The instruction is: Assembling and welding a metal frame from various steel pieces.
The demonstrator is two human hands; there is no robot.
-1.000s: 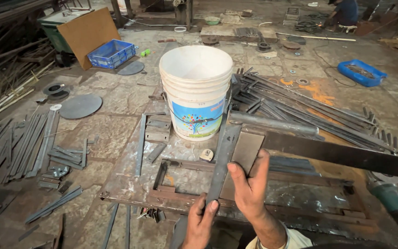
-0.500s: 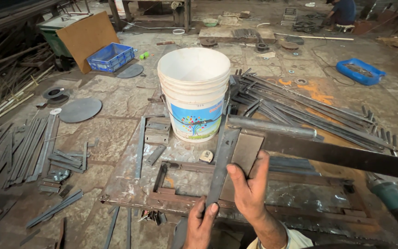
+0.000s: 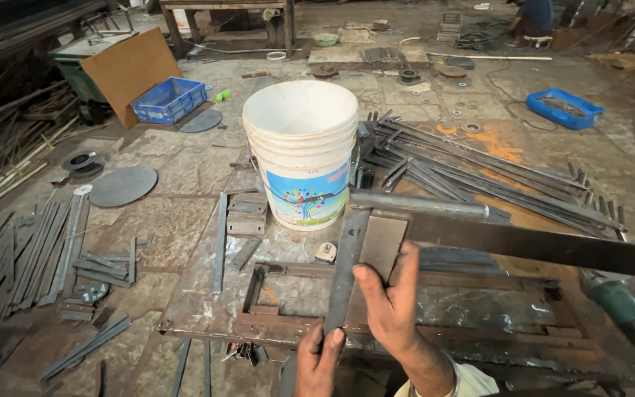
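My left hand (image 3: pixel 319 362) grips the near end of a flat steel bar (image 3: pixel 348 265) that points away toward a white plastic bucket (image 3: pixel 301 154). My right hand (image 3: pixel 391 305) rests with spread fingers against the bar's side and a rectangular steel plate (image 3: pixel 382 246) next to it. A long dark steel beam (image 3: pixel 545 246) runs rightward from the plate. All of this lies on a low metal worktable (image 3: pixel 207 294) with a welded frame (image 3: pixel 259 294) on it.
Bundles of steel strips lie on the floor at left (image 3: pixel 38 250) and behind the bucket at right (image 3: pixel 464 169). Two blue crates (image 3: pixel 169 99) (image 3: pixel 564 108), a round steel disc (image 3: pixel 123 185), a cardboard sheet (image 3: pixel 128 70), and a green power tool (image 3: pixel 630 316) are around. Another person (image 3: pixel 534 18) sits far back.
Both hands keep almost the same hold on the bar and plate; the view has shifted only slightly.
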